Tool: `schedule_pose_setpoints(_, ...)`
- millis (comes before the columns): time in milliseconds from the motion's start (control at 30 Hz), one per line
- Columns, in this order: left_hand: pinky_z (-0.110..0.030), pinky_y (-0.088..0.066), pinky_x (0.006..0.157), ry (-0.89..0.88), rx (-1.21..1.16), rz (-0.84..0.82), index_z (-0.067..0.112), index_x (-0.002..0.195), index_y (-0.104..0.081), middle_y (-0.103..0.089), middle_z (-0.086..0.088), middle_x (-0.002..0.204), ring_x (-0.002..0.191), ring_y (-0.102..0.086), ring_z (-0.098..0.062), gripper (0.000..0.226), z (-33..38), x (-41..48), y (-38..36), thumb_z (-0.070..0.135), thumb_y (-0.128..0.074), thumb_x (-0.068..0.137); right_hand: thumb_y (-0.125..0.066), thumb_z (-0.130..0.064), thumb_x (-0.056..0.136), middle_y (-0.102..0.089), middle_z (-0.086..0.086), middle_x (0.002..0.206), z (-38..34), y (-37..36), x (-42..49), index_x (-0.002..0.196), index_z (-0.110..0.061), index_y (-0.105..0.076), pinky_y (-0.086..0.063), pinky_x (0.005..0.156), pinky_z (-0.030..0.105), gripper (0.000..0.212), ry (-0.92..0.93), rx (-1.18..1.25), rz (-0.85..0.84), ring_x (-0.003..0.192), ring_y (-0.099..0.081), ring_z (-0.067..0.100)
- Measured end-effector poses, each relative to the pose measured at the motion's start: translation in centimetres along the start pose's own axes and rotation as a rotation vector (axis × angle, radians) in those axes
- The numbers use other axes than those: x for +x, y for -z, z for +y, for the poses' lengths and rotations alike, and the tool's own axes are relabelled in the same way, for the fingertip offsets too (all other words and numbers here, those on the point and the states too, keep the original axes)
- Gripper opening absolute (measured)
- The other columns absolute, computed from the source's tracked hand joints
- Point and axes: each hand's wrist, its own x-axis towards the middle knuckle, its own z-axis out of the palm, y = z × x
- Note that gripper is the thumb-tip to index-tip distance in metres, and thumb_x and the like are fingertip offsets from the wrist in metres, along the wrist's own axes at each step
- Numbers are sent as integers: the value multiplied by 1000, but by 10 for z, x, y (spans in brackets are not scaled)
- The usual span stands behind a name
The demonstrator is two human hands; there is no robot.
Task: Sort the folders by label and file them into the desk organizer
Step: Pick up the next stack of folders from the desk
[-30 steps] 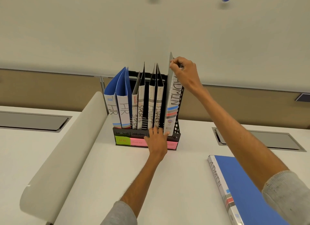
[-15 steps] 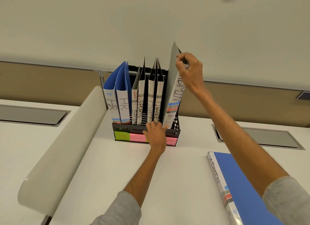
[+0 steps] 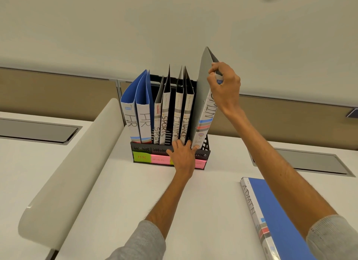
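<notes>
A black desk organizer (image 3: 147, 149) stands at the back of the white desk, with coloured sticky labels along its front. In it stand two blue HR folders (image 3: 135, 114), two SPORTS folders (image 3: 164, 120) and two FINANCE folders (image 3: 184, 120). My right hand (image 3: 222, 85) grips the top of a grey ADMIN folder (image 3: 201, 108), which leans to the right with its lower end in the rightmost slot. My left hand (image 3: 183, 155) rests on the organizer's front rim, fingers straight, touching the bottoms of the FINANCE and ADMIN folders. A blue ADMIN folder (image 3: 271, 211) lies flat on the desk at the lower right.
A curved beige divider (image 3: 73, 172) runs along the desk's left side. Grey cable hatches sit in the desk at the left (image 3: 34, 132) and the right (image 3: 310, 161). A wall panel rises behind the organizer.
My right hand has raised the grey ADMIN folder's top and tilted it further to the right. My left hand has stayed on the organizer's front rim.
</notes>
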Motion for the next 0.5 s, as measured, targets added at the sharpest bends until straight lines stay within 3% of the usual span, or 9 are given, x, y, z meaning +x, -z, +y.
schedule_pose_setpoints(167,-44,-41,84,32,-30,-1,23,116,-57,-51,-8,112,114,-41,-26,45,3,0,1,59,-40,95,-51,-14,86,-69,5,93,6,8,-2,86,-5,-63,-42,79,5,14,-28,20,21,99,-62,6)
schedule_pose_setpoints(300,-46,-42,82,-15,-10,19,24,118,-56,-50,-9,113,114,-43,-28,43,-2,-4,1,57,-42,95,-52,-14,87,-70,6,96,5,9,-2,87,-6,-64,-46,81,11,14,-27,-1,6,101,-63,8)
schedule_pose_setpoints(433,-50,-42,88,-14,-11,-19,28,134,-44,-46,-11,120,118,-40,-28,47,-1,-2,0,57,-38,97,-53,-12,87,-69,5,96,-1,6,-3,85,-6,-63,-40,77,3,12,-18,-17,8,103,-64,14)
schedule_pose_setpoints(500,-52,-41,92,4,-23,-44,30,139,-38,-43,-12,125,121,-38,-29,49,1,-1,0,56,-38,98,-53,-12,87,-69,3,97,-1,6,-4,86,-6,-64,-42,81,6,12,-16,-36,8,106,-63,15)
